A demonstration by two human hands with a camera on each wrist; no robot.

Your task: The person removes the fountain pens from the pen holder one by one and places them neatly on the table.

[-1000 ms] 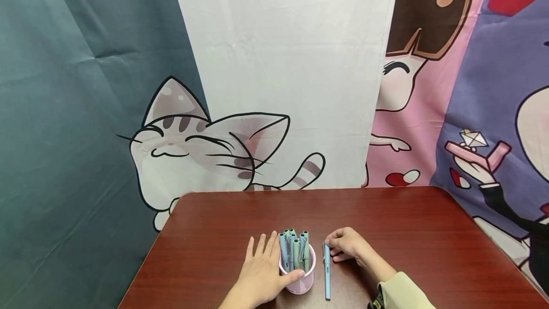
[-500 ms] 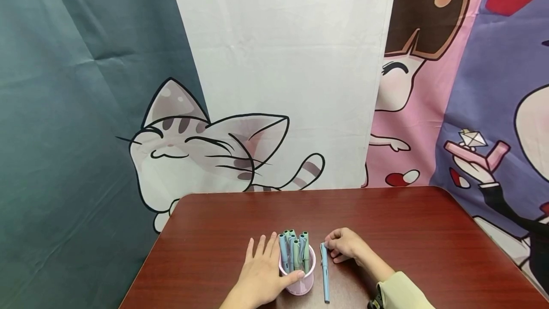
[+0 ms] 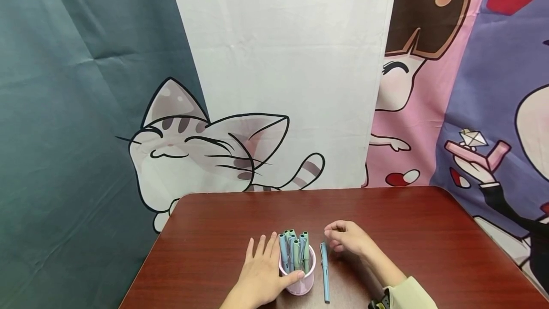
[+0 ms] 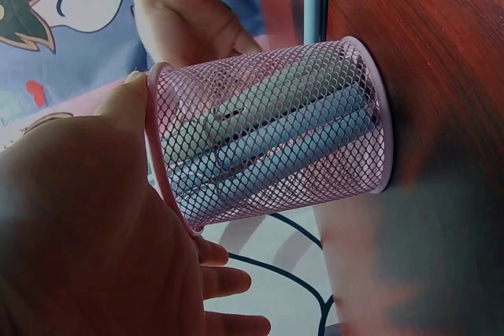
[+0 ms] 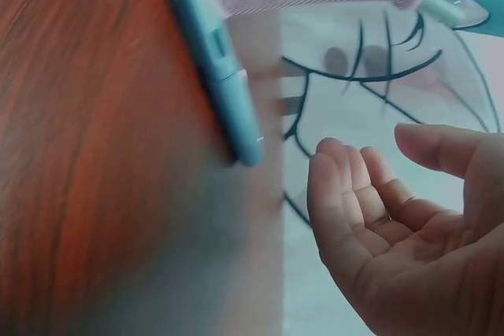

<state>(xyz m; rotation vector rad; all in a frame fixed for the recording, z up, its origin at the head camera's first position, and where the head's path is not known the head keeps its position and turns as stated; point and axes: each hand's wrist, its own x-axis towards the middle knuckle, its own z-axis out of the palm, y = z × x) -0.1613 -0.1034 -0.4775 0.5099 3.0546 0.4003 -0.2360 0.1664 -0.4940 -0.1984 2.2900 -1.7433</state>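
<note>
A pink mesh pen holder stands upright on the table, filled with several blue and green pens. My left hand rests against its left side, fingers straight and spread, the thumb at the rim. In the left wrist view the hand spans the rim of the holder. One light blue capped pen lies on the table just right of the holder, its clip end pointing away from me. My right hand hovers past that end, fingers loosely bent; the right wrist view shows it holding nothing, apart from the pen.
The reddish-brown wooden table extends behind and to both sides of the holder. A printed cloth backdrop with cartoon figures hangs behind its far edge. A dark watch sits on my right wrist, by the light sleeve.
The loose pen shifted slightly left and toward me, with my right fingertips at its clip end. My right hand then came away from it, up and back. The left hand stayed put.
</note>
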